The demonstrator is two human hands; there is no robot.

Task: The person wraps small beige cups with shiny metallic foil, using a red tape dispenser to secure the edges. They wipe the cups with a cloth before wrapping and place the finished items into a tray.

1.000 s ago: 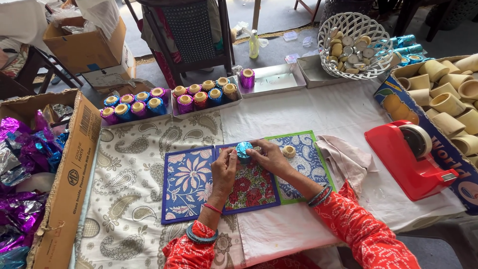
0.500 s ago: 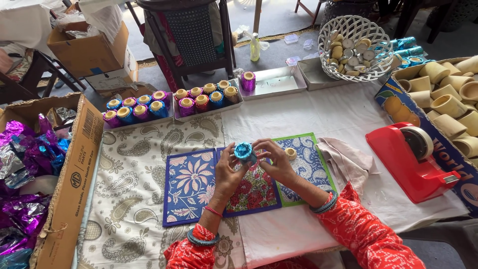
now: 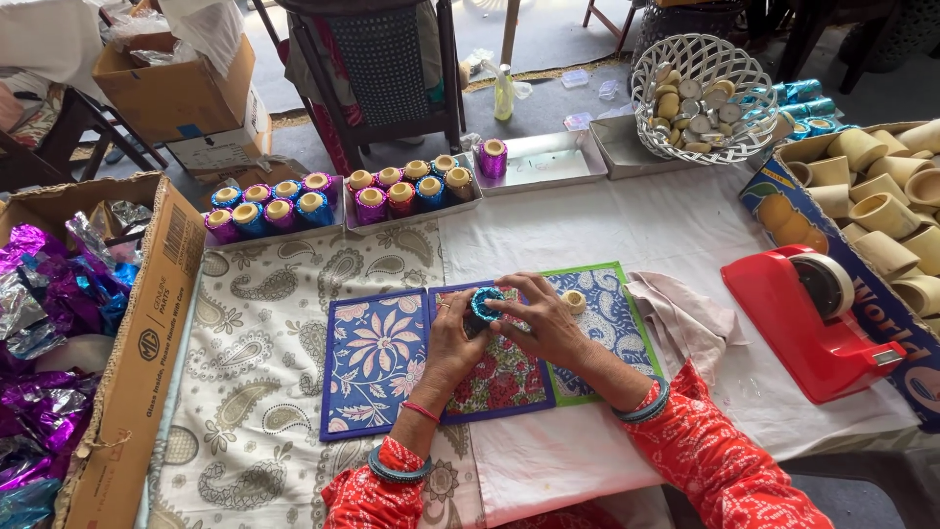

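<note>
1. The left hand [image 3: 452, 338] and the right hand [image 3: 543, 318] meet over the middle of the surface, both closed around a small cup wrapped in blue foil [image 3: 485, 306]. The left fingers press against its left side; the right fingers curl over its top and right side.
2. The blue foil cup sits just above a red floral mat [image 3: 504, 377], the middle of three patterned mats lying edge to edge. A blue flowered mat [image 3: 372, 358] lies to its left and a green-edged blue mat [image 3: 607, 323] to its right.
3. On the green-edged mat, just beside the right hand, stands one bare tan cup [image 3: 574, 301].
4. A crumpled beige cloth [image 3: 681, 318] lies just right of the mats, on the white cloth [image 3: 627, 225] covering that part of the surface; a paisley cloth [image 3: 259, 392] covers the left part.
5. Further right stands a red tape dispenser [image 3: 818, 318], and behind it an open printed box of bare tan cups [image 3: 886, 196].
6. At the far edge, two shallow trays hold finished cups in blue, purple and pink foil [image 3: 338, 201]. One purple cup [image 3: 492, 157] stands alone in a metal tray [image 3: 548, 157].
7. A white woven basket [image 3: 705, 98] of small round pieces sits at the far right.
8. On the left, an open cardboard box [image 3: 137, 333] holds loose purple and silver foil [image 3: 39, 333].
</note>
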